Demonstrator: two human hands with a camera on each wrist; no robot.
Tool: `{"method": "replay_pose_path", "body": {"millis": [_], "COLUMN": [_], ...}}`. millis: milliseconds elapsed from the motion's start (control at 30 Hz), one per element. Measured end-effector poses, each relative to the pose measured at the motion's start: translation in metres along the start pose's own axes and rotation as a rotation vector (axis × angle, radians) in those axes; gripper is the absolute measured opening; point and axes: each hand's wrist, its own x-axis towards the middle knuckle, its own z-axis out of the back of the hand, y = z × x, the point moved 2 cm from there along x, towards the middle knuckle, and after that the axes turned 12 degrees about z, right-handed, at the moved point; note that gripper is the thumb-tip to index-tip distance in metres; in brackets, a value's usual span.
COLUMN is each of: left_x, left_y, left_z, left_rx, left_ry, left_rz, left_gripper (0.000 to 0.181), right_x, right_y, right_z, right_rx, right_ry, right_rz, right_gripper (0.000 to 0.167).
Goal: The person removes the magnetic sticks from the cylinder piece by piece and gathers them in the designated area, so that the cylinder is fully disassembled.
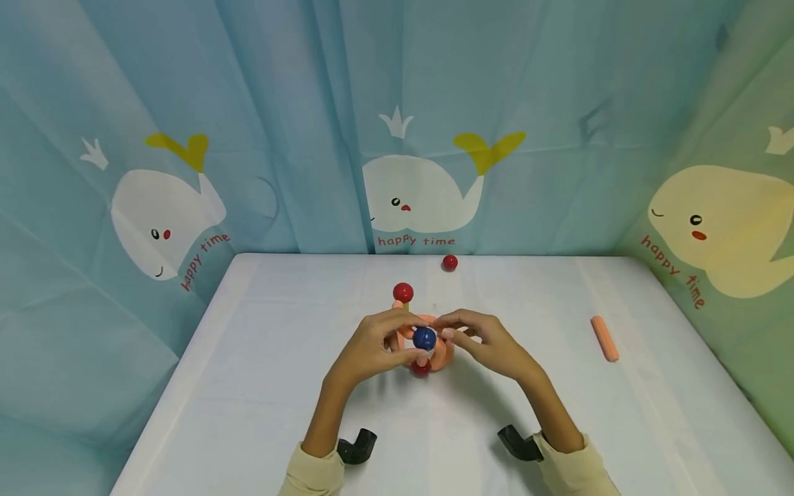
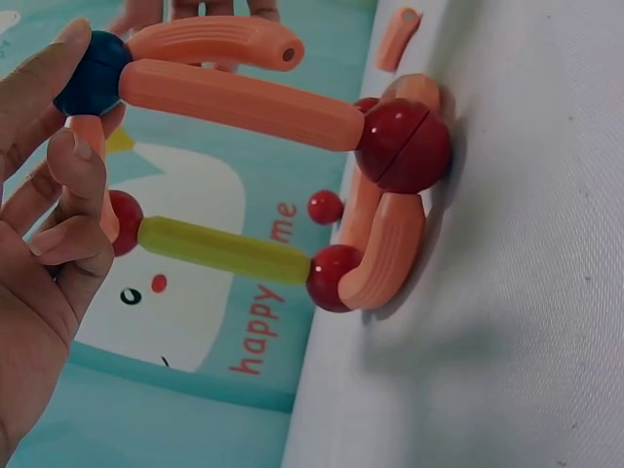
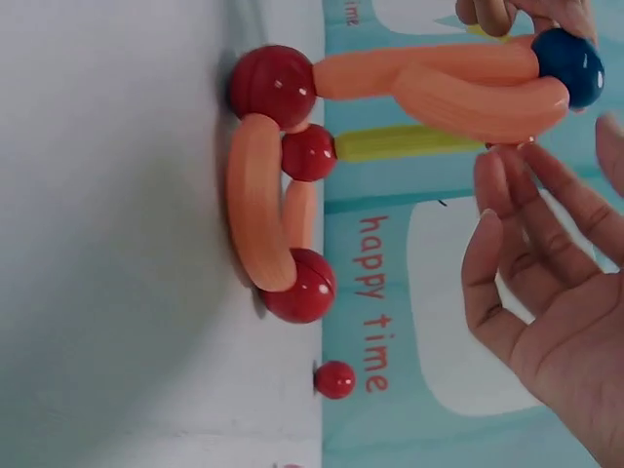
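Between the hands, above the white table, stands a toy frame of orange sticks, a yellow-green stick [image 2: 224, 251] and red balls [image 2: 405, 146]. My left hand [image 1: 378, 344] pinches the blue ball [image 1: 424, 338] at its raised corner. From that ball a straight orange stick [image 2: 244, 105] runs down to a red ball at the table. A curved orange stick [image 3: 478, 102] also sticks out of the blue ball, its far end free with a hole showing. Beside this curved stick is my right hand [image 3: 556, 283], fingers loosely bent, fingertips close to it; contact is unclear.
A loose red ball [image 1: 449, 262] lies near the table's back edge. On the right side lies a single orange stick [image 1: 604, 338]. Behind the white table [image 1: 267, 413] hangs a blue curtain [image 1: 298, 138] printed with whales. Black mounts [image 1: 356, 448] sit at both wrists.
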Motion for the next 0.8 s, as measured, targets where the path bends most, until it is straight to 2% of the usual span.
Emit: {"method": "replay_pose_path", "body": {"millis": [133, 300, 400, 633, 800], "left_x": [0.001, 0.002, 0.001, 0.001, 0.001], "left_y": [0.0, 0.001, 0.002, 0.003, 0.004], "left_z": [0.0, -0.002, -0.002, -0.002, -0.002], "left_rx": [-0.003, -0.005, -0.003, -0.008, 0.008], "left_ry": [0.0, -0.007, -0.008, -0.002, -0.015], "left_rz": [-0.019, -0.038, -0.028, -0.022, -0.012], "left_gripper": [0.042, 0.041, 0.04, 0.044, 0.044], "right_x": [-0.005, -0.006, -0.006, -0.007, -0.006], "right_y": [0.003, 0.005, 0.005, 0.011, 0.019], "right_z": [-0.006, -0.013, -0.015, -0.012, -0.011], "right_rx": [0.027, 0.012, 0.002, 0.007, -0.052], "right_ry": [0.026, 0.008, 0.002, -0.005, -0.031], "right_rz": [0.068, 0.041, 0.019, 0.058, 0.084], "right_gripper": [0.026, 0.023, 0.02, 0.013, 0.012]}}
